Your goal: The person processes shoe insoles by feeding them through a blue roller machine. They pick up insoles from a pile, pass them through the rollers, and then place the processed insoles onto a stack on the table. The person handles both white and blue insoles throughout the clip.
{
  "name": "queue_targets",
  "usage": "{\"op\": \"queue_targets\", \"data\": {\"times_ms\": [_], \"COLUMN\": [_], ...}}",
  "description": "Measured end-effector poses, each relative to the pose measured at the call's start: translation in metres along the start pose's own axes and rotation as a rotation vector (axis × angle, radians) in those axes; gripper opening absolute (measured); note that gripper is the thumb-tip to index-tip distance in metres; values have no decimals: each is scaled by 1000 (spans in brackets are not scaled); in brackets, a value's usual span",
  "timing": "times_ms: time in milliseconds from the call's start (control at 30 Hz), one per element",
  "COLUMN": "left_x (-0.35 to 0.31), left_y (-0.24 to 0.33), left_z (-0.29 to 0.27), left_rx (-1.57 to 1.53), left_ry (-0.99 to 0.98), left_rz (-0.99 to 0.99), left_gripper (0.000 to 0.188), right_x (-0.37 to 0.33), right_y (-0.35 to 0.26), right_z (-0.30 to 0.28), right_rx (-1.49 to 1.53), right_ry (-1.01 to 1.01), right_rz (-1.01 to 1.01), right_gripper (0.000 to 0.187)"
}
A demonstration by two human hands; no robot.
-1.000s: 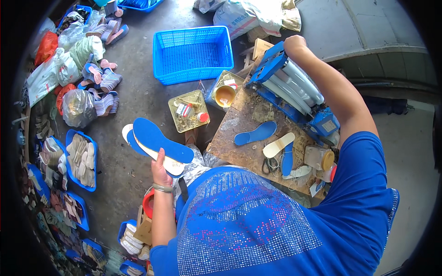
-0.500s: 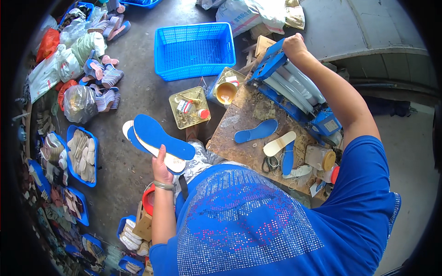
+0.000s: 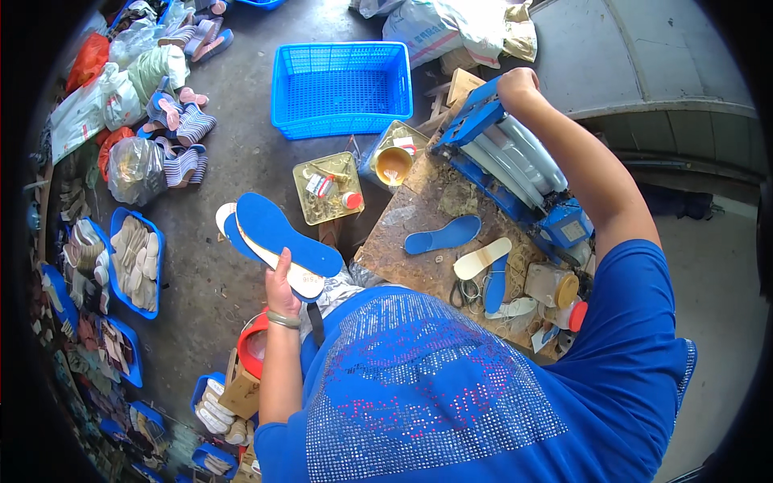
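My left hand (image 3: 280, 290) is closed round a fanned stack of shoe insoles, with a blue insole (image 3: 282, 233) on top and white and blue ones showing beneath. My thumb presses on a white insole (image 3: 304, 279). At the upper right, my right hand (image 3: 518, 83) is curled at the far end of a blue-framed roller machine (image 3: 515, 165) with grey rollers; the fingertips are hidden. The machine stands on a worn wooden table (image 3: 403, 259). In front of it lie a loose blue insole (image 3: 443, 235), a cream insole (image 3: 481, 258) and a narrow blue one (image 3: 496, 286).
A blue plastic basket (image 3: 342, 125) sits on the floor ahead. Near the table are a bowl of amber liquid (image 3: 393, 166) and a square tin tray (image 3: 310, 213). Jars (image 3: 550, 286) stand at the table's right. Blue bins (image 3: 159, 266) of shoe parts line the left.
The whole view has shifted slightly, so the table and machine sit a little lower and further left. Both hands keep nearly the same pose, and the insole stack is still held.
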State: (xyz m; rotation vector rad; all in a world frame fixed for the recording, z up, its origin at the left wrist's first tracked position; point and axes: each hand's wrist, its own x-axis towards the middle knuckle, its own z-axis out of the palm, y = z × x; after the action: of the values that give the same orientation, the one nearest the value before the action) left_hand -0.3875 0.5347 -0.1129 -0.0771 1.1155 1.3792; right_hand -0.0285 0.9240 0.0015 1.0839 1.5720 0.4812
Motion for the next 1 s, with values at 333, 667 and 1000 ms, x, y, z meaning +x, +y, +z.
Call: {"op": "queue_targets", "data": {"times_ms": [333,667,1000], "left_x": [7,9,11], "left_y": [0,-5,-24], "left_z": [13,42,127], "left_rx": [42,178,294], "left_ry": [-50,-152,-410], "left_rz": [-16,-66,-219], "left_gripper": [27,27,31], "right_x": [12,-75,-247], "right_y": [0,18,-174], "right_z": [3,3,38], "right_rx": [95,746,2329], "right_ry": [-10,606,-417], "right_rz": [3,155,-756], "right_gripper": [25,25,48]}}
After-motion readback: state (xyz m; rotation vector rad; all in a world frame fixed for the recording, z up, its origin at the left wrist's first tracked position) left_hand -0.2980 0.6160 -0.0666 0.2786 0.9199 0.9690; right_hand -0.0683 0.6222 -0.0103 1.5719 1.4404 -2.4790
